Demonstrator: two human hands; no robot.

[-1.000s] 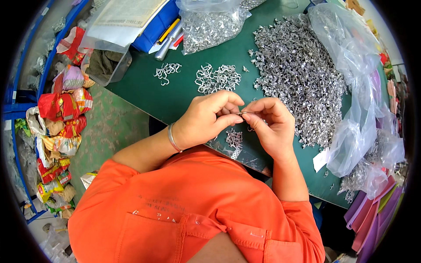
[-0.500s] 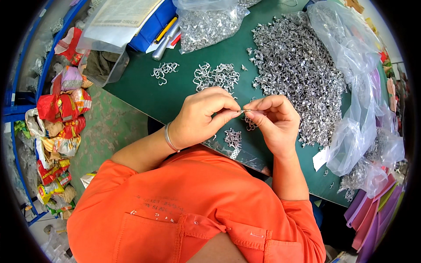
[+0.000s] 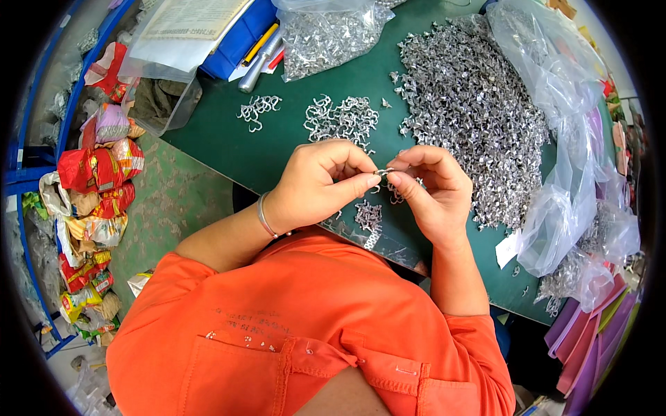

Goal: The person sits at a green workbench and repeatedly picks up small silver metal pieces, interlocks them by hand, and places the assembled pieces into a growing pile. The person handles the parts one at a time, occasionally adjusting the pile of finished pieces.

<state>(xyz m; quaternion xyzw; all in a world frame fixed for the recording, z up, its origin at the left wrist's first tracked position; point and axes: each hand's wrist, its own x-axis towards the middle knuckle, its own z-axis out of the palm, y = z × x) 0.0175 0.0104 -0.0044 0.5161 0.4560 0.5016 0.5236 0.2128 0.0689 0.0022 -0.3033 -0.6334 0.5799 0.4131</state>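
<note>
My left hand and my right hand meet above the green table, thumb and fingertips pinched on either end of a small silver metal piece. Its exact shape is mostly covered by the fingertips. Just beyond the left hand lies a loose heap of curved silver hooks, with a smaller group of hooks farther left. Between my wrists, close to the table's near edge, is a little pile of metal parts. More pieces are partly hidden behind the right fingers.
A large mound of small metal clips covers the right of the green table. Clear plastic bags lie beyond it. At the back are a bag of metal parts, a blue bin and a screwdriver-like tool.
The fingertips have shifted slightly around the metal piece, and more of it shows between them. My left thumb has straightened a little. The piles look the same.
</note>
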